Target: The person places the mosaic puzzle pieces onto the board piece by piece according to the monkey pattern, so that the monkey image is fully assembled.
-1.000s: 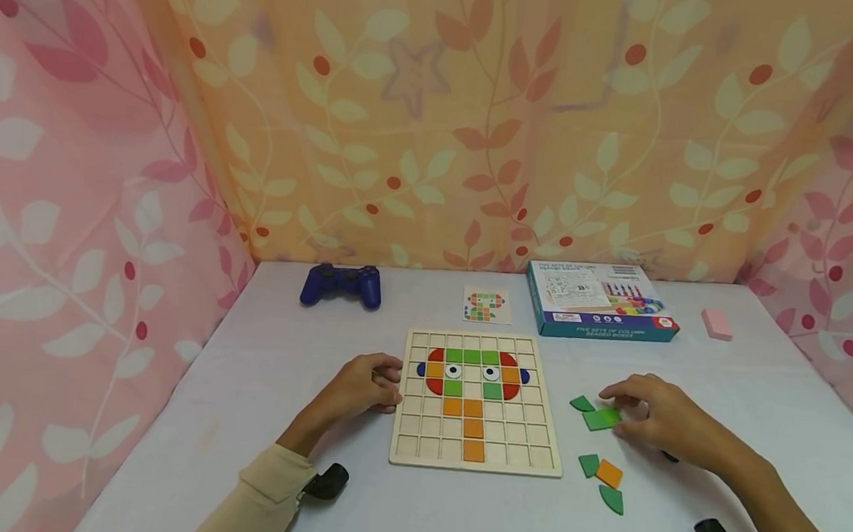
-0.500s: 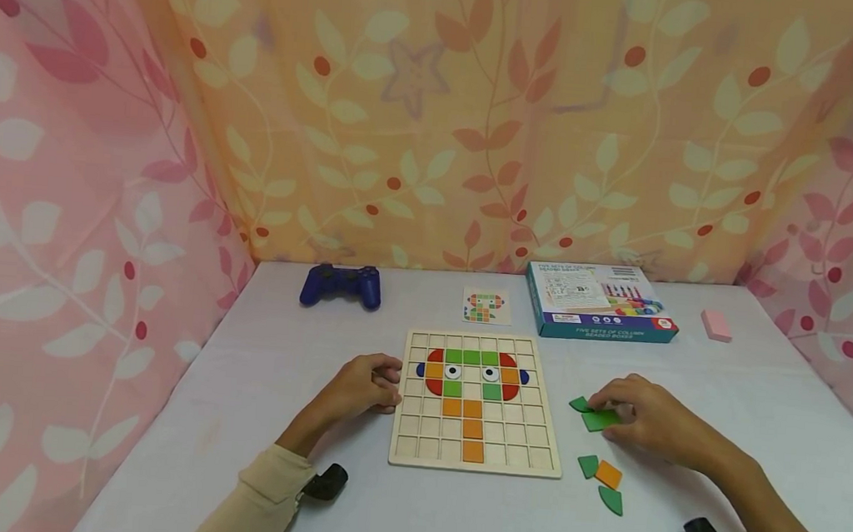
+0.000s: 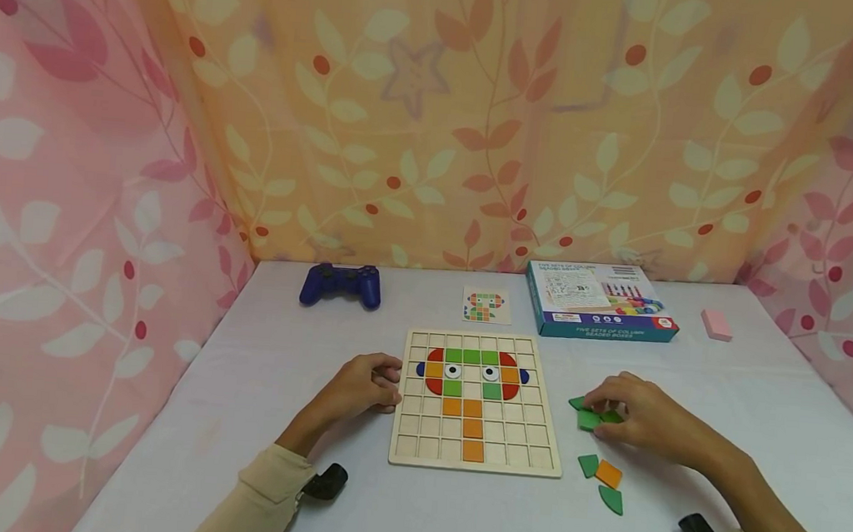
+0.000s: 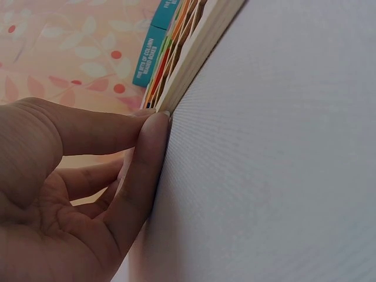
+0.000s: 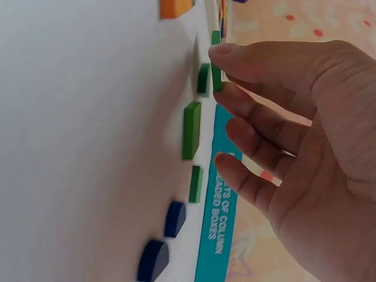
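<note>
My left hand (image 3: 359, 388) is at the left edge of a wooden grid board (image 3: 513, 448), its thumb and index finger pinching the edge in the left wrist view. On the board, coloured tiles form a face with two eye pieces (image 3: 490, 374); several orange squares (image 3: 473, 428) lie below it. To the board's right, my right hand (image 3: 643, 418) pinches a green square tile (image 5: 216, 75) between thumb and index finger, just above the table. Another green tile (image 5: 192, 130) lies under that hand, and a green quarter-round tile (image 3: 576, 403) is beside the fingertips.
Nearer me lie two green quarter-round tiles (image 3: 611, 500) and an orange square (image 3: 609, 473). Blue pieces (image 5: 154, 260) show in the right wrist view. Behind the board are a game controller (image 3: 340, 285), a pattern card (image 3: 487, 306), a flat box (image 3: 602, 303) and a pink block (image 3: 716, 324).
My right hand has moved slightly left and now holds a green square tile apart from the green tile beneath. The left hand and the board have stayed put.
</note>
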Motion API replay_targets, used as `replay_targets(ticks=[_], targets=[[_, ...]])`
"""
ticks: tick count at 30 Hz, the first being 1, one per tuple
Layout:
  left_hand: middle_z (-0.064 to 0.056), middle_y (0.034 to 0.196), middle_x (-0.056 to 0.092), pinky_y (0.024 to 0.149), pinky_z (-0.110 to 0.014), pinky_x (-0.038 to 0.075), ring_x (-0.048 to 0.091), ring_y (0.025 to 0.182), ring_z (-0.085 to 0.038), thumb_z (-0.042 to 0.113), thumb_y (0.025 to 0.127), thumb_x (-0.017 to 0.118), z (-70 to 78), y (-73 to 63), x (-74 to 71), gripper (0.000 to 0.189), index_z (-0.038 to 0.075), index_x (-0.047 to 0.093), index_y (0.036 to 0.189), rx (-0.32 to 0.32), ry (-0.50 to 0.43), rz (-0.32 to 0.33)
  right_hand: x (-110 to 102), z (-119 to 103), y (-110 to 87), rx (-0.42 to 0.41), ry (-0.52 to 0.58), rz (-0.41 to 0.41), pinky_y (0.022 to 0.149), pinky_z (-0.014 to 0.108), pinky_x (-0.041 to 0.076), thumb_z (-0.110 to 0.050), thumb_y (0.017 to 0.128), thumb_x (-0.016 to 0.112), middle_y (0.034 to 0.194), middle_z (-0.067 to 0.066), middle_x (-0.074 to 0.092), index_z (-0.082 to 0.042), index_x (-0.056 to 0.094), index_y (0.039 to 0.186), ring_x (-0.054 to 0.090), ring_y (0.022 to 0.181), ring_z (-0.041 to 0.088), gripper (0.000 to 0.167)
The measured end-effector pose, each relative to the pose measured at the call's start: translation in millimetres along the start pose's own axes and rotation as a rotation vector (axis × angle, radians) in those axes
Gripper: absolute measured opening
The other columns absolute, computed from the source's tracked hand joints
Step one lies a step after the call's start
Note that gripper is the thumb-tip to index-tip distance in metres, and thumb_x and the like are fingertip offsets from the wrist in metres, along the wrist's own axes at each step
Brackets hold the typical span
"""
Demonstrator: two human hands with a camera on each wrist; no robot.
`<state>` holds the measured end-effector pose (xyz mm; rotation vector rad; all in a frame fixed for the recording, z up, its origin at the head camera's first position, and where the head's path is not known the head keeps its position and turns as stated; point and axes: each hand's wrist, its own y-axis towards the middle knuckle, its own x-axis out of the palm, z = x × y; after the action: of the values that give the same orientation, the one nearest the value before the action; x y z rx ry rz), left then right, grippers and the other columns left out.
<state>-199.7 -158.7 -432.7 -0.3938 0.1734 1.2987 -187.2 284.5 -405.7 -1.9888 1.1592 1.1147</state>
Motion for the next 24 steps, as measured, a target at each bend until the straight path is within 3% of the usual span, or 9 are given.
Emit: replay_targets(ticks=[12,24], targets=[[-0.015,0.118,0.065,0.075,-0.031,0.067,0.067,0.092,-0.019,-0.008,0.087,0.078,0.1,0.4,0.7,0.054,-0.005,0.061,0.138,-0.019,0.001,0.01,7,-33,22.6,-0.102,-0.027,-0.03,0.086,0.029,0.062,-0.026,0.089,0.082,0.102,-0.017,0.067,-0.019,0.082,0.118,0.056,0.099,0.015,0.03],[-0.015,0.117,0.065,0.075,-0.031,0.067,0.067,0.09,-0.018,-0.008,0.087,0.077,-0.7,2.5,1.0,0.054,-0.005,0.061,0.138,-0.005,0.004,0.0,29,-70,45.7,-0.156,0.01,-0.091,0.1,0.041,0.059,-0.024,0.09,0.079,0.114,-0.012,0.067,-0.023,0.081,0.118,0.053,0.112,0.016,0.028]])
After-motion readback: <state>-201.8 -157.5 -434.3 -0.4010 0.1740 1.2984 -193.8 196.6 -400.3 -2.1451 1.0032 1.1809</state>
